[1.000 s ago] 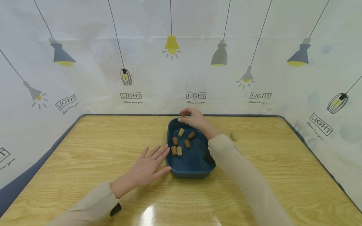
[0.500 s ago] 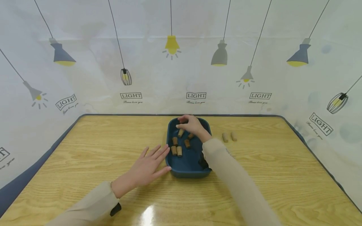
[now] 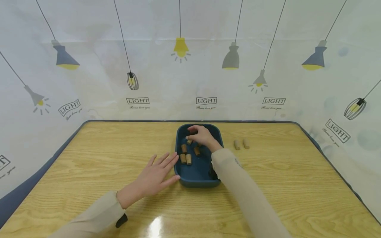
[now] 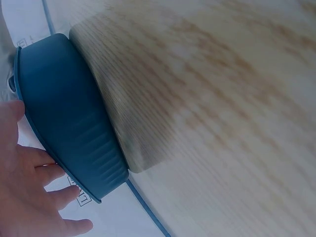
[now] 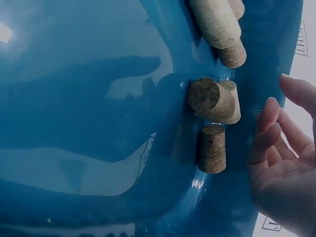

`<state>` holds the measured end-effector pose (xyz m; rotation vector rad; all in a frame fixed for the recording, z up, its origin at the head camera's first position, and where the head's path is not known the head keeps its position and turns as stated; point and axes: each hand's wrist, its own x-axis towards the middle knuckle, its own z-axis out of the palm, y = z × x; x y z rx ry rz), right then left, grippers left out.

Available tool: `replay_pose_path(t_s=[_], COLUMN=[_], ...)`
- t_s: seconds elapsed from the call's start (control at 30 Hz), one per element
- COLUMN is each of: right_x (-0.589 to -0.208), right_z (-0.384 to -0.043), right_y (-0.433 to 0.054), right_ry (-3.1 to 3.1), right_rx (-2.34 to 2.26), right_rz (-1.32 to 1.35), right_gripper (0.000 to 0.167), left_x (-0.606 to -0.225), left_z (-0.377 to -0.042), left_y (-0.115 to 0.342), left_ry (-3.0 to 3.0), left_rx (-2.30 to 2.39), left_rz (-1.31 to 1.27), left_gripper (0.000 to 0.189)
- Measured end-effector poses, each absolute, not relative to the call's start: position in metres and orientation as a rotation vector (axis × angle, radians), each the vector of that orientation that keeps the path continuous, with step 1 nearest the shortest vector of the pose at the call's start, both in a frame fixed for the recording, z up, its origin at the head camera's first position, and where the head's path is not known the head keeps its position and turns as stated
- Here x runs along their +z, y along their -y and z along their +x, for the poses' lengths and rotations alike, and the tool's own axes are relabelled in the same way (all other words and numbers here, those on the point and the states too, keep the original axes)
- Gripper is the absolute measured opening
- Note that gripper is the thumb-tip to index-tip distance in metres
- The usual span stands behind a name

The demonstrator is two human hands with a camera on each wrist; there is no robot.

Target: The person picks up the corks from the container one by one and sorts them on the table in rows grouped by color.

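Observation:
A deep blue plastic bin stands on the wooden table with several small tapered corks inside, among them a brown cork and a pale cork. My left hand has its fingers stretched out, the fingertips and thumb touching the bin's left rim; the left wrist view shows the same fingers along the bin wall. Over the far part of the bin reaches my right hand, thumb and fingers bent but apart, close above a pale cork it partly hides. Nothing shows between those fingers in the right wrist view.
Two pale corks lie side by side on the table right of the bin, a nearer cork and a farther cork. Behind the table rises a backdrop printed with lamps.
From above the bin's far rim, my right hand has come down and nearer, into the bin over the corks. The sleeve's shift uncovers a second cork on the table. My left hand stays put.

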<state>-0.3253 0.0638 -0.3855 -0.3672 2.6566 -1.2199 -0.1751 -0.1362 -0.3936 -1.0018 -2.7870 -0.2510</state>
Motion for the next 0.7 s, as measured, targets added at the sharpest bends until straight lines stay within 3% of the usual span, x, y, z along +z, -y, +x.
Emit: replay_pose_path(t_s=[0.7], right_x=[-0.3939], right_z=[-0.3267], right_y=[-0.0571], right_ry=[-2.805], right_rx=[-0.986], right_rz=[-0.339], right_gripper=[0.042], left_x=[-0.394], left_z=[-0.1754], left_y=[0.1364], left_ry=[2.796], left_rx=[-0.268], left_rz=[-0.996], left_gripper=[0.066])
